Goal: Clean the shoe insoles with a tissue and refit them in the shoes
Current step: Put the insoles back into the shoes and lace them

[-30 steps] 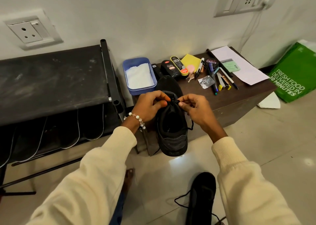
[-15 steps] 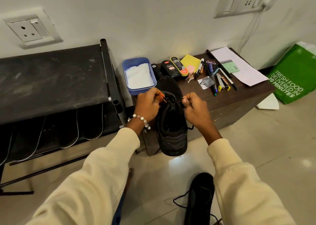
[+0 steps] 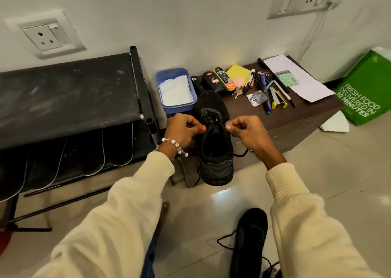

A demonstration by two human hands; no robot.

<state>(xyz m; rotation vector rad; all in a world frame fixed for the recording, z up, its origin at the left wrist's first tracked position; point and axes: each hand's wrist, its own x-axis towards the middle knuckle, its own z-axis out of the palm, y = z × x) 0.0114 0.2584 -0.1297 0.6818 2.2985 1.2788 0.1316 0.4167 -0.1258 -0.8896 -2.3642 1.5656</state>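
Black shoe (image 3: 214, 150) is sitting heel-out over the near edge of the desk (image 3: 296, 121). Left hand (image 3: 182, 130) and right hand (image 3: 246, 133) are each pinching a lace (image 3: 240, 154) end beside its tongue. Second shoe (image 3: 249, 241) is lying on the floor near right

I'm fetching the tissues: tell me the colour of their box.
Blue: the tissue box is a blue plastic tub holding white tissues, clearest in the head view.

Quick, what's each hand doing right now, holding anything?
Left hand: fingers curled, pinching the black shoe's lace.
Right hand: fingers curled, pinching the lace on the other side.
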